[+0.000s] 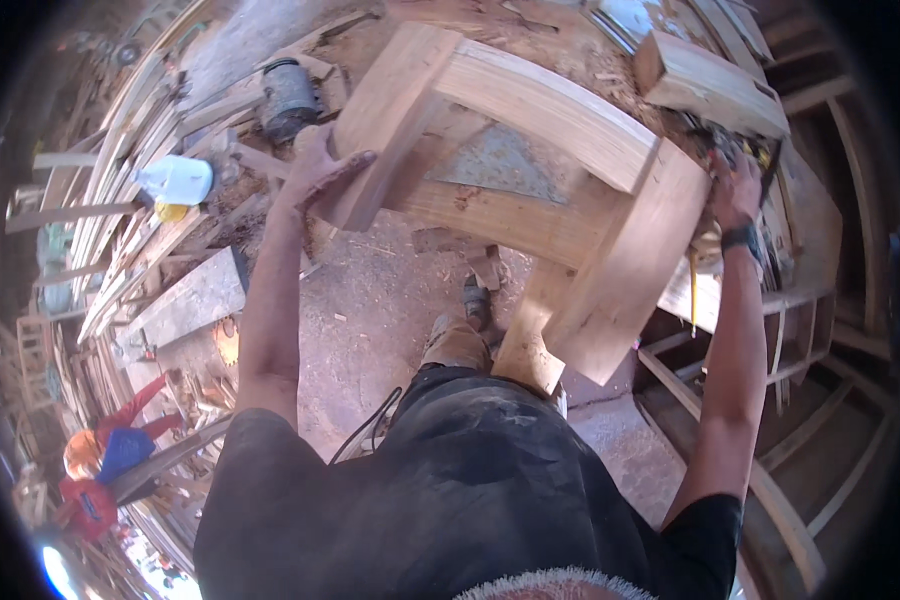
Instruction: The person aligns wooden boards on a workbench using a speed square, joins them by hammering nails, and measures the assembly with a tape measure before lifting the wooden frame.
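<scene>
A pale wooden frame (545, 105) of thick posts and rails lies tilted in front of me. My left hand (322, 172) grips its left post (395, 120), with the thumb across the face and the fingers partly hidden at the outer side. Close to the upper end of the broad right post (635, 260) is my right hand (736, 190), its fingers stretched out and apart. Whether it touches the post I cannot tell. Under that post, a shorter wooden piece (532, 325) reaches down toward my legs. A grey metal sheet (497, 165) shows through the frame's opening.
A wooden block (705, 80) lies at the far right, with small tools near my right hand. At the left are a grey motor-like cylinder (288, 98), a white jug (177, 180), a grey plank (192, 300) and stacked timber strips. Slatted woodwork (785, 500) stands at the right.
</scene>
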The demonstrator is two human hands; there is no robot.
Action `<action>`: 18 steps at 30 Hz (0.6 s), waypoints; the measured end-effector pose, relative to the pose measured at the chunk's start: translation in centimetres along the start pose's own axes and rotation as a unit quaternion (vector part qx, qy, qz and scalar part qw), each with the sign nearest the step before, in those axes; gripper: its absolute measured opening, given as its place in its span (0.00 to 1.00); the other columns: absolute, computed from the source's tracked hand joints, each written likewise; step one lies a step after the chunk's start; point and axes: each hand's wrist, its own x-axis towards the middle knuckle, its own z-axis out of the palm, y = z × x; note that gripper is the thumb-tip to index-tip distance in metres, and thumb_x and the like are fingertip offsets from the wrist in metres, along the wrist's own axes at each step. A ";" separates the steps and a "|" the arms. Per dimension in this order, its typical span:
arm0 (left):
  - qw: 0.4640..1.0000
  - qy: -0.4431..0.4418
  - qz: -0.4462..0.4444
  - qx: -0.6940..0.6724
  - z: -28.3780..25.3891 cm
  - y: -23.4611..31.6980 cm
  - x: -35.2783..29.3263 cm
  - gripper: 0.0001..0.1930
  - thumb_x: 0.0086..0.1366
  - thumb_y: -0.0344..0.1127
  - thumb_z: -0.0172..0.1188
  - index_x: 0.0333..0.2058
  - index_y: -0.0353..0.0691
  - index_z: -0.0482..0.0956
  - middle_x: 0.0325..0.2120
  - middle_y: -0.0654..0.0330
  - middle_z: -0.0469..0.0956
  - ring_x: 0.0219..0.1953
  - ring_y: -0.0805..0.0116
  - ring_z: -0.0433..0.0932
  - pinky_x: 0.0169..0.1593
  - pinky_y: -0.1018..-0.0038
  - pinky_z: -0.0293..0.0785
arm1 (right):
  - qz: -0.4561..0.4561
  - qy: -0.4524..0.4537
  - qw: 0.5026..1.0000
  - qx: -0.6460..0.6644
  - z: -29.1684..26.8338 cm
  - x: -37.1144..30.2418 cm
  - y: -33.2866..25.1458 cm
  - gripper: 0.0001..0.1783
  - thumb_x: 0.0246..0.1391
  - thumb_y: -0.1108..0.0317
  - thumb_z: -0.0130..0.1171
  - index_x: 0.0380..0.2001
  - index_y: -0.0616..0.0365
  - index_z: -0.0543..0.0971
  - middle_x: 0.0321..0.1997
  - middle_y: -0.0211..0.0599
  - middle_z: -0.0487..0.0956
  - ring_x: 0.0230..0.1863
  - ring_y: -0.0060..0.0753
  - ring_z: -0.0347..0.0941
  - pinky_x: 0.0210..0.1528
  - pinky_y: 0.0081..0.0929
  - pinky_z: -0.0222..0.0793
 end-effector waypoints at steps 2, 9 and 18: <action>0.998 -0.043 0.000 0.037 -0.5 0.9 1.5 0.50 0.51 0.66 0.77 0.62 0.31 0.75 0.47 0.45 0.85 0.50 0.55 0.85 0.56 0.63 0.77 | 0.015 0.004 1.000 0.000 0.9 0.8 0.5 0.36 0.69 0.42 0.55 0.68 0.59 0.73 0.66 0.64 0.73 0.69 0.64 0.67 0.72 0.51 0.61; 0.977 -0.145 -0.140 -0.074 -1.0 1.1 5.0 0.43 0.63 0.70 0.65 0.58 0.33 0.80 0.47 0.52 0.86 0.45 0.61 0.85 0.51 0.68 0.79 | 0.042 0.062 0.985 0.154 -1.5 -6.9 -8.0 0.36 0.71 0.48 0.56 0.69 0.67 0.69 0.68 0.60 0.73 0.69 0.57 0.68 0.70 0.46 0.63; 0.956 -0.198 -0.164 -0.141 1.0 -1.3 9.6 0.43 0.69 0.69 0.58 0.67 0.36 0.74 0.55 0.57 0.81 0.52 0.69 0.80 0.59 0.72 0.74 | 0.335 -0.166 0.865 0.335 -4.0 -14.7 -11.7 0.46 0.57 0.37 0.68 0.59 0.72 0.76 0.53 0.52 0.84 0.53 0.40 0.79 0.56 0.36 0.72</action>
